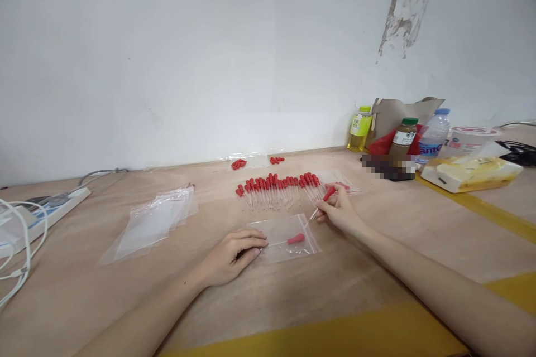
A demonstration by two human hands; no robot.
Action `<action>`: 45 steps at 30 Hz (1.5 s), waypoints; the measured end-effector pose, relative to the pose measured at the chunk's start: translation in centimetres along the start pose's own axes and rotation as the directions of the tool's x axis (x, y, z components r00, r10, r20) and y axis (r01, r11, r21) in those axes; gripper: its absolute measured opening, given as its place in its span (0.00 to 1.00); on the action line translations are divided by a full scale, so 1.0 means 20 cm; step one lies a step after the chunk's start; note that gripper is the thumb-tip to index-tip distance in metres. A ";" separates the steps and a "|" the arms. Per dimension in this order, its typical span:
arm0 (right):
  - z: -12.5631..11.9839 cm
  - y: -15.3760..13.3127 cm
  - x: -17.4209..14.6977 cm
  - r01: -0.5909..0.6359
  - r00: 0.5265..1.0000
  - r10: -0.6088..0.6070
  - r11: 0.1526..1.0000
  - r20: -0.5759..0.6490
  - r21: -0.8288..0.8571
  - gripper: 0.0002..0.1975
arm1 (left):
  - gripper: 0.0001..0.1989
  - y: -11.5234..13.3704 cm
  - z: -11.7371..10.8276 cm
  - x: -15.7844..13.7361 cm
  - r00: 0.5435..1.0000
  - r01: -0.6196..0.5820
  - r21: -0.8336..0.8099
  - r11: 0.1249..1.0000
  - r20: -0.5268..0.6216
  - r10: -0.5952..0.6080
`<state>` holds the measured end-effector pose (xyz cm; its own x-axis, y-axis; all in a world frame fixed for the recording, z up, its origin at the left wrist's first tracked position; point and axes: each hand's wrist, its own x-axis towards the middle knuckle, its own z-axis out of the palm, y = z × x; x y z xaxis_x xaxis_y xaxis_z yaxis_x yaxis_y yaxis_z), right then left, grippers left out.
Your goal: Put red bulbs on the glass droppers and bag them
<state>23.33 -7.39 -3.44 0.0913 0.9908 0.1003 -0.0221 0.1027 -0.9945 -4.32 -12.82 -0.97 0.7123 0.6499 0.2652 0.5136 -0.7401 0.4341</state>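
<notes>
My left hand (234, 254) rests at the left end of a transparent zip bag (278, 256), its thumb and fingers closed on that end. Inside this bag lies one dropper (296, 239) with a red bulb pointing right. Between the fingers of my right hand (341, 211) is another red-bulbed dropper (329, 194), tilted, its glass tip down near the bag's right end, where the zip strip runs. Whether the tip is inside the mouth I cannot tell. Behind the bag lies a row of several droppers (270, 181), bulbs away from me. A bag with red bulbs (354, 183) is partly hidden behind my right hand.
Overlapping flat zip bags (144, 226) lie at left, near a power strip (62, 215) and white cables (27, 256). Small red pieces (239, 164) lie by the wall. Bottles (359, 131), a grey bag (383, 114) and a tissue pack (471, 173) stand at right.
</notes>
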 end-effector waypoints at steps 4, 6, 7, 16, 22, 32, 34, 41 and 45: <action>0.04 -0.03 -0.06 -0.245 0.968 0.232 0.954 0.092 0.174 0.12 | 0.16 0.01 -0.01 -0.01 0.999 0.049 0.023 0.999 -0.009 -0.049; 0.02 -0.07 -0.09 -0.326 0.936 0.296 0.933 0.188 0.151 0.07 | 0.17 0.01 -0.01 -0.01 0.998 0.069 0.027 0.997 -0.014 -0.068; 0.01 -0.09 -0.09 -0.332 0.921 0.302 0.939 0.244 0.091 0.06 | 0.17 0.02 -0.01 -0.01 0.998 0.070 0.025 0.997 -0.013 -0.069; -0.09 -0.10 -0.06 0.116 0.853 0.071 0.940 0.517 -0.321 0.15 | 0.17 0.01 0.00 0.00 0.997 0.073 0.044 0.996 -0.009 -0.072; 0.00 -0.05 -0.11 0.118 0.819 0.020 0.972 0.573 -0.203 0.14 | 0.16 0.01 -0.01 0.00 0.999 0.054 0.029 0.998 -0.009 -0.054; -0.04 -0.11 0.05 0.238 0.967 -0.108 0.698 0.229 -0.675 0.06 | 0.15 0.00 0.00 0.01 0.998 0.068 -0.033 0.997 -0.001 -0.068; 0.02 -0.12 0.12 0.249 0.965 -0.212 0.545 0.155 -0.801 0.04 | 0.14 0.00 0.00 0.01 0.998 0.067 -0.044 0.997 -0.004 -0.067; 0.30 -0.11 0.32 -0.016 0.993 -0.103 0.295 -0.048 -0.955 0.13 | 0.15 0.01 -0.01 0.00 0.999 0.050 -0.046 0.998 -0.002 -0.050; 0.38 -0.11 0.37 -0.077 0.993 -0.059 0.306 -0.100 -0.949 0.15 | 0.15 0.02 -0.01 0.00 0.999 0.043 -0.045 0.998 -0.006 -0.044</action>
<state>16.46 0.30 -0.29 0.1915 0.9692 0.1547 0.9307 -0.1293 -0.3422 -4.16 -13.04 -0.63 0.6863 0.6826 0.2511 0.5219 -0.7026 0.4837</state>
